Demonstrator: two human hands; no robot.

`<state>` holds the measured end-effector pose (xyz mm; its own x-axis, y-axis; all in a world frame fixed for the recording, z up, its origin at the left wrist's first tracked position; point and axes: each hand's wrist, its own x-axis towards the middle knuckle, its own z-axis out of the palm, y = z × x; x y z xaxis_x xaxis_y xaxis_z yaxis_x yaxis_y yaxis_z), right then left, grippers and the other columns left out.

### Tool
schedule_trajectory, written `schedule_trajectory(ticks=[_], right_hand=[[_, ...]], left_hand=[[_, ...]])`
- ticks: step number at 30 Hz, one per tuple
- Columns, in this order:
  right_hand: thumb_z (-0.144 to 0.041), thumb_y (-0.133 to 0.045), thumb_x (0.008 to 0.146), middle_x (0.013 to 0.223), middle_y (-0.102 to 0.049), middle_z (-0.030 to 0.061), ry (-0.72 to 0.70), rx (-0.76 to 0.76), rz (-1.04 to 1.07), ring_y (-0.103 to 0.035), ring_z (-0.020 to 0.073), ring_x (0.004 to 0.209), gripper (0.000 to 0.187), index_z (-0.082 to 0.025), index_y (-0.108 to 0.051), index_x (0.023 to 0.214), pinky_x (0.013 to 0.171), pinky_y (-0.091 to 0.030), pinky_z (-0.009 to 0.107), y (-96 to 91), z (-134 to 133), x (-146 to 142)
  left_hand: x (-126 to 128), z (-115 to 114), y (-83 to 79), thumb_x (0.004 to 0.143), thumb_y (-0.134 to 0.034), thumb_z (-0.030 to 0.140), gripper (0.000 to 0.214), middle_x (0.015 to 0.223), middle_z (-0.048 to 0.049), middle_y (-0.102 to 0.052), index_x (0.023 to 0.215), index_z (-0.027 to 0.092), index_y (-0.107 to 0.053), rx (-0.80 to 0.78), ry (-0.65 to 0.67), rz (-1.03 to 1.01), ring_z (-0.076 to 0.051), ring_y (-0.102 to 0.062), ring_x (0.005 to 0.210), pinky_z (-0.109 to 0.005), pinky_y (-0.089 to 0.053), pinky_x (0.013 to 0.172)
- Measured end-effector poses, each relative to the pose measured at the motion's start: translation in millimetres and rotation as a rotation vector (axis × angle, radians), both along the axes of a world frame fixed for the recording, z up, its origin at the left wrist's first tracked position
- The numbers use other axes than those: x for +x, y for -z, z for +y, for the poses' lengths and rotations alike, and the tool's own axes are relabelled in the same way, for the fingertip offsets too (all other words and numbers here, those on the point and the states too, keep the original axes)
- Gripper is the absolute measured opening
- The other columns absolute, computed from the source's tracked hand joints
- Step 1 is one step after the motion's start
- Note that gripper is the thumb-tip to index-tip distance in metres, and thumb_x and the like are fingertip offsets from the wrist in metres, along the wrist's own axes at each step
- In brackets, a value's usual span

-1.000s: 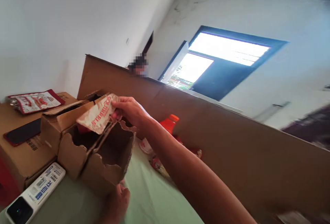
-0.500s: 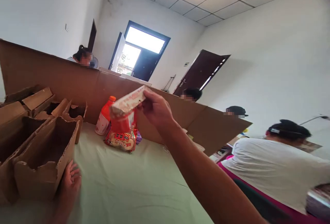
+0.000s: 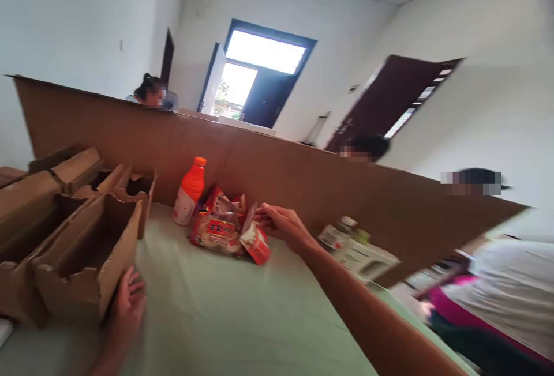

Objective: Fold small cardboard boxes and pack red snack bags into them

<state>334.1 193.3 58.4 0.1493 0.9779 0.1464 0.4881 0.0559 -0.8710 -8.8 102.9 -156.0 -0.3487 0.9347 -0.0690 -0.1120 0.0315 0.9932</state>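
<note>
My right hand (image 3: 283,227) reaches to the back of the table, its fingers stretched out at the upper edge of a small red-and-white carton (image 3: 256,243). The carton stands tilted beside a clear-and-red bag of rice crackers (image 3: 216,235). Whether the fingertips still touch it is hard to make out. Behind the bag lies another red snack packet (image 3: 223,200), and left of it stands an orange-capped bottle (image 3: 190,188). My left hand (image 3: 130,301) rests on the table with loosely parted fingers, against the side of an open cardboard bin (image 3: 89,249).
Several cardboard bins (image 3: 26,214) stand together at the left. A cardboard partition (image 3: 277,162) runs along the back of the green-covered table (image 3: 208,318). White containers (image 3: 363,258) stand at the right by the partition. People are visible beyond it, one in a white shirt (image 3: 515,278).
My right hand has lowered the carton from the air to beside the snack bags, and its fingers have loosened. The view has turned right, showing the white containers. My left hand stays by the bin.
</note>
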Motion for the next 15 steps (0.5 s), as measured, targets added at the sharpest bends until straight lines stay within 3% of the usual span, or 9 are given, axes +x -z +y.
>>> schedule_trajectory(ticks=[4, 10, 15], right_hand=[[-0.070, -0.060, 0.071, 0.078, -0.073, 0.0108, -0.273, 0.074, -0.105, -0.065, 0.0182, 0.063, 0.052, -0.019, -0.069, 0.079, 0.058, -0.049, 0.029, -5.7, 9, -63], [-0.035, -0.052, 0.088, 0.095, -0.077, 0.0062, -0.566, 0.254, -0.410, -0.069, 0.0195, 0.088, 0.031, -0.018, -0.075, 0.099, 0.078, -0.051, 0.029, -18.5, 42, -223], [-0.022, -0.052, 0.099, 0.118, -0.073, 0.0048, -0.666, 0.298, -0.757, -0.066, 0.0199, 0.111, 0.025, -0.021, -0.071, 0.115, 0.095, -0.049, 0.034, -31.7, 91, -353]], left_hand=[[6, -5, 9.4, 0.061, -0.055, 0.031, 0.075, 0.129, -0.0183, -0.062, 0.134, 0.016, -0.045, -0.026, -0.047, 0.000, -0.026, -0.067, 0.105, -0.039, -0.054, 0.094], [15, -2, 25.8, 0.054, -0.054, 0.026, 0.083, 0.132, -0.0195, -0.060, 0.136, 0.018, -0.045, -0.103, -0.051, -0.019, -0.029, -0.066, 0.110, -0.036, -0.053, 0.092], [13, -4, 35.4, 0.055, -0.056, 0.031, 0.078, 0.142, -0.0106, -0.057, 0.133, 0.033, -0.052, -0.183, 0.070, -0.041, -0.031, -0.061, 0.125, -0.033, -0.050, 0.099]])
